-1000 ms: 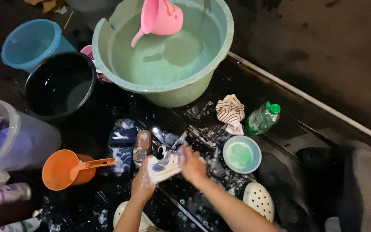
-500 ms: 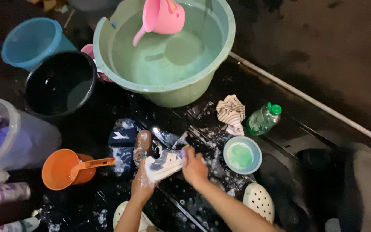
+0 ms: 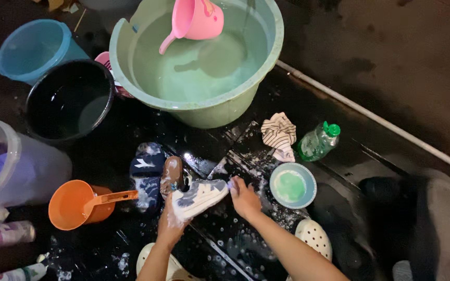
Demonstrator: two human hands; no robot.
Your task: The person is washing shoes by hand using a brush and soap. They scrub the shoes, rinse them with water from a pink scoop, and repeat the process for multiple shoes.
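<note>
Sneaker [image 3: 200, 196], white and soapy, lies over the wet floor [image 3: 105, 156], long axis from eight to two o'clock. Left hand [image 3: 171, 224] grasps its heel; right hand [image 3: 244, 196] is clenched at the toe.

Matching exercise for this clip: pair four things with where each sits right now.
Things:
1. pink scoop
2. white sneaker
3. green bottle
4. orange scoop

Places:
A. lying on the wet floor beside the striped cloth
B. floating in the green basin
C. held in both hands
D. on the floor by the clear bucket

Pairs: 1-B, 2-C, 3-A, 4-D
</note>
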